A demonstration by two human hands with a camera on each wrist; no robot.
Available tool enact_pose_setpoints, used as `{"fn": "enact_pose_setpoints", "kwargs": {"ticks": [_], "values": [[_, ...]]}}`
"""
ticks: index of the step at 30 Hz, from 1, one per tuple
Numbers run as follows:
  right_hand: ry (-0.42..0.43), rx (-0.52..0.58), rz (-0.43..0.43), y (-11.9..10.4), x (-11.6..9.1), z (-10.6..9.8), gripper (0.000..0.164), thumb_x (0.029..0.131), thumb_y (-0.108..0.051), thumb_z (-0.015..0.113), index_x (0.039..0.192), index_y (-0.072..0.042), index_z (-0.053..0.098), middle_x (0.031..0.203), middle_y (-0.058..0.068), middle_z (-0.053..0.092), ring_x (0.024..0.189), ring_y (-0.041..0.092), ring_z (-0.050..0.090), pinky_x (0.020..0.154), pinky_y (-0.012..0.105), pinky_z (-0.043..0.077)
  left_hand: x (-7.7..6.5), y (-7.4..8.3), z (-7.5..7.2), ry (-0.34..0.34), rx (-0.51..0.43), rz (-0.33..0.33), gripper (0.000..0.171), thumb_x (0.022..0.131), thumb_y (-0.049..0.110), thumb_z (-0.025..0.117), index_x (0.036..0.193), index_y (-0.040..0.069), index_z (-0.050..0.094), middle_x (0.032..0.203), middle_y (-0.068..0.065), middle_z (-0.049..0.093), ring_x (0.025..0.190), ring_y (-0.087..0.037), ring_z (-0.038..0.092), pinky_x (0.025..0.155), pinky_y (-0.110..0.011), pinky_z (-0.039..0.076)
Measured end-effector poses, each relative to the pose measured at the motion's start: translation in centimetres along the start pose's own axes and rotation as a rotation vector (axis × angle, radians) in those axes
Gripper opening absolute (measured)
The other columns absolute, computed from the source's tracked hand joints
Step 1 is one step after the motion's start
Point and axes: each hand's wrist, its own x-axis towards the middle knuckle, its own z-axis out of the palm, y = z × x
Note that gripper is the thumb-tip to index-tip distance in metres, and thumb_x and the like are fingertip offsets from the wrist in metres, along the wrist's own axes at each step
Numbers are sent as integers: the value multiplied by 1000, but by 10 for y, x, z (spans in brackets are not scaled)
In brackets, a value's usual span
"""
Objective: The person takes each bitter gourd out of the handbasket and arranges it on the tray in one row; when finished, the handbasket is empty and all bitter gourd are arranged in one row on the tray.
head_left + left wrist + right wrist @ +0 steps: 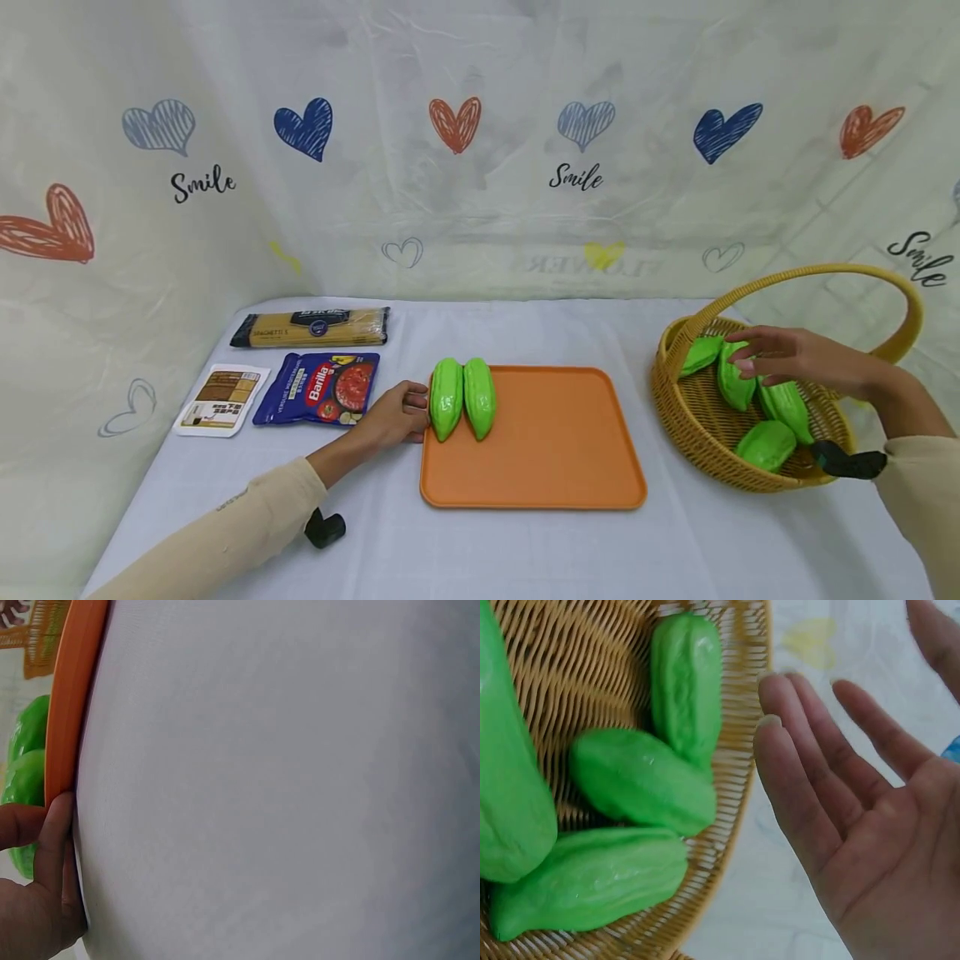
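An orange tray [555,450] lies on the white-covered table, with two glossy green ridged fruits [447,398] side by side along its left end. My left hand [390,417] holds the tray's left edge; the left wrist view shows its thumb and fingers [51,851] pinching the rim. At the right stands a wicker basket [670,406] holding several more green ridged fruits [641,780]. Over this basket hovers my right hand [810,358], its palm [885,855] bare and its fingers spread and slightly bent, apart from the fruits in the right wrist view.
A spaghetti pack [318,328], a blue Barilla pouch [318,389] and a white-and-brown packet [222,400] lie left of the tray. The basket's tall handle [810,271] arches over it. A patterned curtain [480,217] hangs behind the table.
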Motion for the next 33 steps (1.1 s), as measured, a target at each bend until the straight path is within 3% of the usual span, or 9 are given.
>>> {"fn": "enact_pose_setpoints", "kwargs": {"ticks": [9, 15, 18, 26, 33], "values": [[89, -98, 67, 27, 12, -6, 65, 103, -37, 51, 151, 2, 31, 141, 33, 47, 104, 1, 60, 83, 37, 61, 0, 0, 0, -7, 10, 8, 56, 89, 2, 63, 142, -1, 44, 128, -19, 52, 110, -27, 62, 76, -33, 64], [126, -97, 99, 39, 18, -7, 68, 103, -38, 52, 150, 6, 30, 142, 39, 42, 119, 41, 59, 86, 46, 61, 0, 1, 1, 4, 10, 1, 57, 88, 1, 64, 142, 0, 44, 127, -18, 53, 110, -27, 62, 76, -33, 64], [135, -88, 108, 45, 21, -8, 71, 103, -37, 53, 150, 10, 27, 142, 43, 39, 122, 51, 54, 87, 48, 61, 0, 1, 0, -5, 14, 7, 58, 89, 1, 63, 143, -1, 42, 128, -19, 52, 111, -27, 62, 76, -34, 64], [129, -67, 149, 52, 27, -9, 77, 103, -39, 54, 150, 12, 22, 145, 46, 33, 123, 55, 52, 89, 53, 59, -3, 3, 0, -3, 7, 10, 59, 89, 1, 64, 143, -2, 41, 129, -19, 51, 112, -28, 62, 76, -35, 64], [108, -42, 127, 53, 35, -6, 77, 103, -33, 55, 150, 16, 19, 143, 52, 28, 119, 56, 54, 89, 52, 60, -2, 2, 0, -8, 1, 6, 58, 89, 1, 64, 143, -2, 42, 128, -19, 52, 111, -27, 62, 76, -34, 64]]}}
